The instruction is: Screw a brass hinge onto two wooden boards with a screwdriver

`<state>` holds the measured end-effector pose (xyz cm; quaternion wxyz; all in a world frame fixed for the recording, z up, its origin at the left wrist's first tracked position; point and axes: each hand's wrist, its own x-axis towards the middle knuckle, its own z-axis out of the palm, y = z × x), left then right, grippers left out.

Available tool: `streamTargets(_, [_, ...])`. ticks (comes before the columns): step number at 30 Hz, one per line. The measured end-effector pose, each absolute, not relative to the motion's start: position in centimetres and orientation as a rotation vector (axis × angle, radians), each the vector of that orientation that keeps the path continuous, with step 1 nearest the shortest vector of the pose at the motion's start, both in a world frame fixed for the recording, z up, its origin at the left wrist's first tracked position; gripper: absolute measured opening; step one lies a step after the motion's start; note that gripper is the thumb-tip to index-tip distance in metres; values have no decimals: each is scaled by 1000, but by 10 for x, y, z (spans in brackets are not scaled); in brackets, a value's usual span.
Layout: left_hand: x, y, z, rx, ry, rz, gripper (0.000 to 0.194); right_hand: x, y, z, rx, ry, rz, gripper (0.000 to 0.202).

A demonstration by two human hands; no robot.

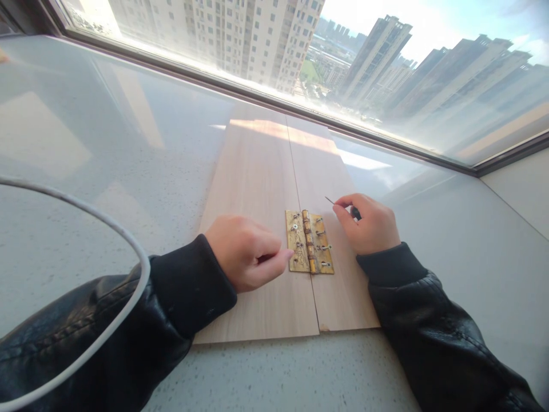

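Note:
A worn brass-coloured hinge [306, 257] lies across the seam between two pale wooden boards, the left board [253, 177] and the right board [349, 309]. Several screws [326, 248] stand in its holes, some of them tilted. My left hand [249, 254] is closed, thumb and finger pinched together at the hinge's left edge; whatever may be between them is hidden. To the right of the hinge, my right hand [369, 223] grips a small screwdriver [355, 213] with a dark handle. Its thin shaft points up and left, above the right board and apart from the screws.
The boards rest on a speckled white counter [171, 143] beneath a window. A dark window frame [206, 77] runs along the back. In the left foreground, a white cable [107, 220] loops in front of my left sleeve.

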<state>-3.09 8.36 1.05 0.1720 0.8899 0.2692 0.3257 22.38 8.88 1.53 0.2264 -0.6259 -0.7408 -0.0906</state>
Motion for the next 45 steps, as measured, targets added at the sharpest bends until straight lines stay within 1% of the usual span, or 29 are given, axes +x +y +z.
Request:
streamTargets(4, [-31, 84, 10, 2527, 751, 939, 43, 215, 77, 43, -1721, -2016, -111, 7])
streamTargets(8, [-31, 84, 11, 2518, 751, 918, 43, 202, 61, 71, -1666, -2206, 121, 5])
streamTargets(12, [-31, 84, 10, 2515, 765, 925, 43, 187, 48, 80, -1472, -2415, 335, 3])
streamTargets(14, [-31, 84, 10, 2513, 771, 923, 42, 180, 45, 79, -1385, -2491, 386, 5])
streamTargets(23, [-30, 83, 9, 2503, 780, 933, 42, 168, 47, 65, -1325, -2626, 359, 15])
streamTargets(31, [-30, 84, 9, 2520, 769, 949, 42, 163, 44, 60, -1353, -2658, 286, 17])
streamTargets(39, [-30, 84, 9, 2500, 767, 956, 42, 161, 40, 63, -1349, -2699, 447, 20])
streamTargets(45, [-30, 84, 9, 2507, 775, 946, 42, 165, 43, 61, -1337, -2615, 405, 21])
